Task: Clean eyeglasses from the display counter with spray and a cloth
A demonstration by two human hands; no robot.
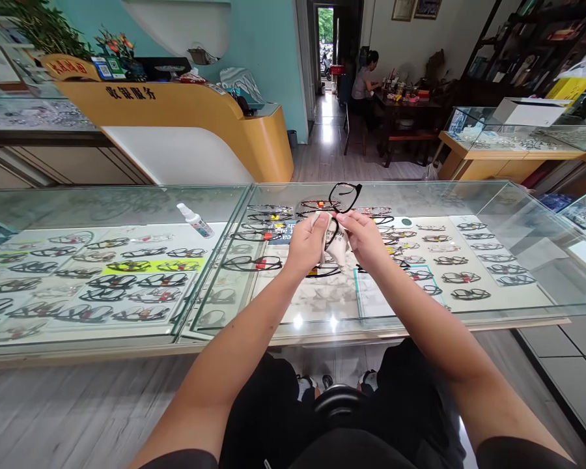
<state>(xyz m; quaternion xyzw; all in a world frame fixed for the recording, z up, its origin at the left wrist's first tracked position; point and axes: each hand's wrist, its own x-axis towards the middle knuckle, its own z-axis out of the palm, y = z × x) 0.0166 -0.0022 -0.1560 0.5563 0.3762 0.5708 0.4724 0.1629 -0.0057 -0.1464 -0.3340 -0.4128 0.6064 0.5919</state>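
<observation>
A pair of black-framed eyeglasses (345, 197) is held up over the glass counter, one lens pointing up and away from me. My left hand (306, 244) is closed on a pale cleaning cloth (338, 253), which wraps part of the frame and hangs below the fingers. With fingertips pinched, my right hand (364, 238) grips the eyeglasses from the other side, close to the cloth. Fingers and cloth hide the rest of the frame. On the counter to the left lies a white spray bottle (195, 220), apart from both hands.
Under the counter's glass top (283, 320) are rows of eyeglasses (112, 281). Beyond it stands a wooden cashier desk (268, 140). A person (364, 91) sits at a dark table (405, 104) in the back. Another glass display case (512, 140) is at the right.
</observation>
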